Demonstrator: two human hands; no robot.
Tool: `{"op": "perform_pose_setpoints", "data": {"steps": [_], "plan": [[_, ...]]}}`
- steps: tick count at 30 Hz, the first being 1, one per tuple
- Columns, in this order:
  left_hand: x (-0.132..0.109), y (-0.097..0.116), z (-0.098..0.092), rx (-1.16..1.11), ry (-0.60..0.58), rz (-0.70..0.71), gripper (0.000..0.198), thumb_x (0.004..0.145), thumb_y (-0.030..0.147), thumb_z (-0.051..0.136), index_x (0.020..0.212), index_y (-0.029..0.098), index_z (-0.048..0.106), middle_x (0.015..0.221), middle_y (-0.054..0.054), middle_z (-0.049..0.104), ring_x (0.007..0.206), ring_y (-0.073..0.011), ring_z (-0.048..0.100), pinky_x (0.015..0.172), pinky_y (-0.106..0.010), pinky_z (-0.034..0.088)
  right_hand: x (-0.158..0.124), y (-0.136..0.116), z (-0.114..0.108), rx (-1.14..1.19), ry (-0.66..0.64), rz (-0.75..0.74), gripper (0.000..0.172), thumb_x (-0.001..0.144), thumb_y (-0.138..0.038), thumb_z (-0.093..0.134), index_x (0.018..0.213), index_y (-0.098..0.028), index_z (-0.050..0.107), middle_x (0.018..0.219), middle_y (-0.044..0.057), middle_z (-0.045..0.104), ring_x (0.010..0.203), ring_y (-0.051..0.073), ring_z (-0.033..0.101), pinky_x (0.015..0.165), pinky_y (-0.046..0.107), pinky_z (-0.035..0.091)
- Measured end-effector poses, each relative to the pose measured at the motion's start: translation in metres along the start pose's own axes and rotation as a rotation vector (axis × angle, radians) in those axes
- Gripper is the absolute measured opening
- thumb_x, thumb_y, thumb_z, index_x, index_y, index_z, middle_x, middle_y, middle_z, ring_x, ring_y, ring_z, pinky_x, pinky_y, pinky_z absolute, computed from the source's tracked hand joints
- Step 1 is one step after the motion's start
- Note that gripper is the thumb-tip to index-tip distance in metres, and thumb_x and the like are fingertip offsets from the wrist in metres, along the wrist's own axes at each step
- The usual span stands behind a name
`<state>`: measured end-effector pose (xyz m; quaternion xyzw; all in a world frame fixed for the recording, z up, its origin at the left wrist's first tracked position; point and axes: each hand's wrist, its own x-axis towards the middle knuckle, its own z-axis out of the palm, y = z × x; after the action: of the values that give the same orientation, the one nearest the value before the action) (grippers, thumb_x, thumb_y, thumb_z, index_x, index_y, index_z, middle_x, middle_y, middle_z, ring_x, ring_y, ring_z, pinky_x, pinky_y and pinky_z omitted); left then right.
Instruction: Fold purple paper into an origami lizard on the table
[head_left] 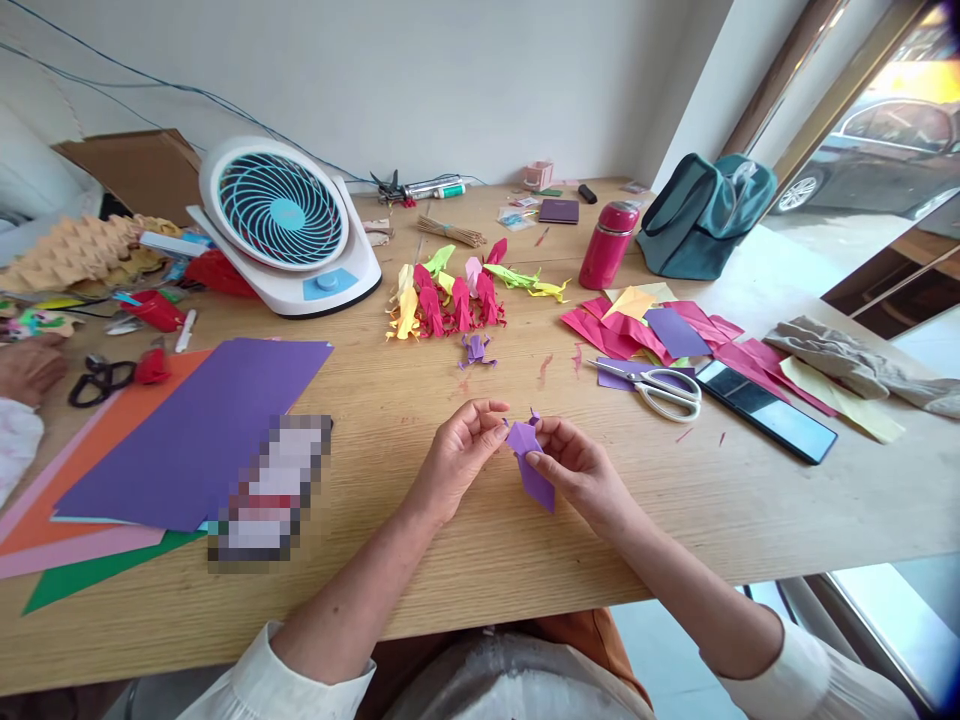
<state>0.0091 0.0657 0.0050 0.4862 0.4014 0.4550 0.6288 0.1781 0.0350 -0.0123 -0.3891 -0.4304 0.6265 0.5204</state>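
Item, centre of frame: small purple folded-paper figure [531,462], which I see pinched above the wooden table [405,395] by left hand [457,455] and right hand [574,468], mid-fold by my judgement; any further crease calls for fingertip precision.

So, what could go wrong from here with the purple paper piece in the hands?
The left hand and right hand both pinch the purple paper piece; a hard tug might tear its thin points. The fan faces the table; if it is running, it could scatter the paper scraps and the folded figures. The scissors lie near the right hand; a sideways sweep might catch them.
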Motion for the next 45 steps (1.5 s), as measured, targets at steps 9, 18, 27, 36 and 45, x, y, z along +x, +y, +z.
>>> {"op": "perform_pose_setpoints", "data": {"steps": [9, 18, 27, 36, 45], "plan": [[0.003, -0.005, -0.004, 0.065, 0.011, 0.048, 0.03, 0.075, 0.043, 0.08, 0.085, 0.016, 0.071, 0.083, -0.002, 0.069, 0.081, -0.015, 0.061, 0.08, -0.027, 0.047, 0.002, 0.003, -0.001, 0.037, 0.012, 0.007, 0.04, 0.07, -0.045, 0.086, 0.096, -0.023, 0.064, 0.081, 0.001, 0.063, 0.067, 0.013, 0.054, 0.057, 0.024, 0.044], [0.002, -0.004, -0.004, 0.035, 0.016, 0.046, 0.03, 0.078, 0.038, 0.079, 0.096, 0.017, 0.069, 0.088, -0.001, 0.067, 0.083, -0.0134, 0.06, 0.078, -0.024, 0.047, 0.002, 0.004, -0.005, 0.015, 0.017, -0.002, 0.037, 0.074, -0.043, 0.084, 0.099, -0.024, 0.065, 0.087, 0.002, 0.066, 0.074, 0.015, 0.057, 0.064, 0.026, 0.046], [0.001, -0.004, -0.005, 0.077, -0.038, 0.031, 0.031, 0.077, 0.041, 0.079, 0.091, 0.016, 0.067, 0.085, -0.002, 0.067, 0.08, -0.0133, 0.06, 0.076, -0.024, 0.047, 0.002, 0.003, -0.003, 0.029, 0.021, -0.042, 0.036, 0.073, -0.041, 0.084, 0.099, -0.023, 0.065, 0.082, 0.001, 0.064, 0.073, 0.013, 0.057, 0.063, 0.024, 0.046], [0.002, -0.009, -0.004, 0.115, -0.039, 0.086, 0.02, 0.079, 0.032, 0.078, 0.085, 0.016, 0.067, 0.08, 0.0, 0.067, 0.076, -0.0119, 0.059, 0.075, -0.024, 0.048, 0.001, 0.002, -0.004, 0.011, -0.002, -0.002, 0.034, 0.074, -0.042, 0.084, 0.096, -0.021, 0.068, 0.081, 0.0, 0.063, 0.07, 0.013, 0.055, 0.062, 0.025, 0.045], [0.002, -0.017, -0.001, 0.098, -0.01, 0.112, 0.019, 0.079, 0.031, 0.078, 0.087, 0.015, 0.071, 0.082, -0.001, 0.071, 0.076, -0.0128, 0.063, 0.076, -0.025, 0.051, 0.004, 0.001, -0.005, 0.043, -0.036, 0.158, 0.037, 0.071, -0.048, 0.085, 0.083, -0.017, 0.068, 0.073, 0.001, 0.064, 0.066, 0.013, 0.056, 0.062, 0.025, 0.043]]}}
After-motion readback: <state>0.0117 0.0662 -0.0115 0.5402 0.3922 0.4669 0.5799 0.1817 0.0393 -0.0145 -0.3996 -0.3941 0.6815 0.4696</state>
